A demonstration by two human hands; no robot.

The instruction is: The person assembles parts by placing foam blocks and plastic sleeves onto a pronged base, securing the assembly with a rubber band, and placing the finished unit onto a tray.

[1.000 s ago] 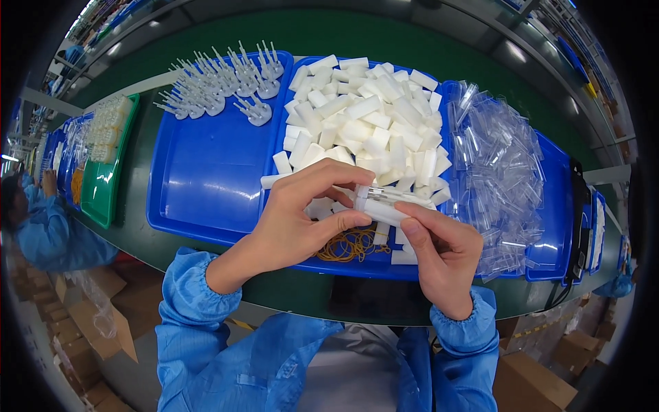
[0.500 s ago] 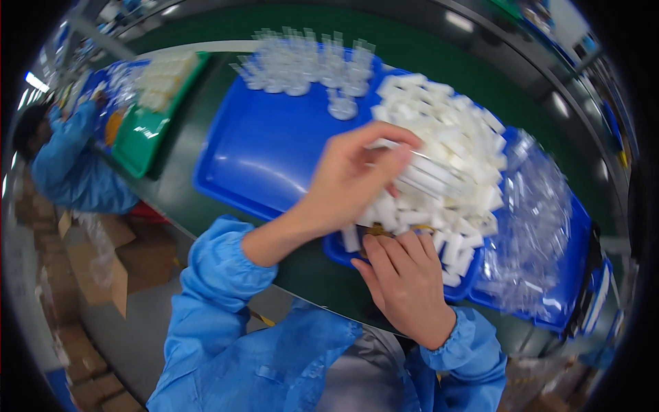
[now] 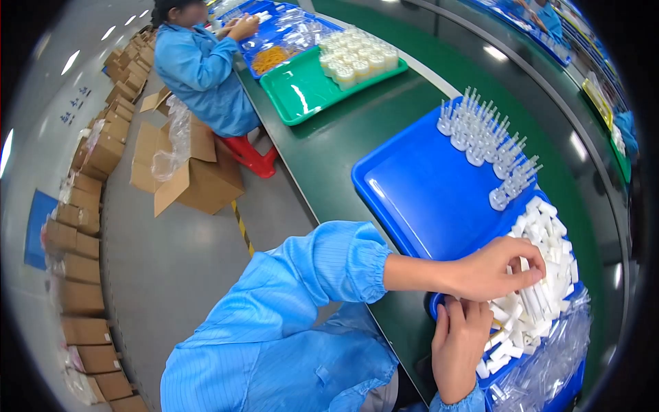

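Observation:
My left hand (image 3: 495, 269) is closed, thumb against fingertips, on a clear plastic tube piece (image 3: 535, 301) with white material visible in it. It hangs over a heap of short white cylinders (image 3: 551, 233) in a blue tray. Just below the left wrist, my right hand (image 3: 461, 347) has its fingers bent together at the tray's near corner. Its fingertips are partly hidden, and what they hold cannot be made out; a bit of yellow shows beside them.
A blue tray (image 3: 412, 199) carries rows of clear pronged plastic pieces (image 3: 480, 137). Clear plastic tubes (image 3: 549, 357) fill another tray nearest me. Farther left is a green tray (image 3: 292, 96) with white round parts, beside a seated co-worker (image 3: 199, 69). Cardboard boxes (image 3: 206, 178) stand on the floor.
The view has swung left, bringing the co-worker and floor boxes further in. My left hand still holds the clear tube piece over the white heap; my right hand stays at the tray's near corner.

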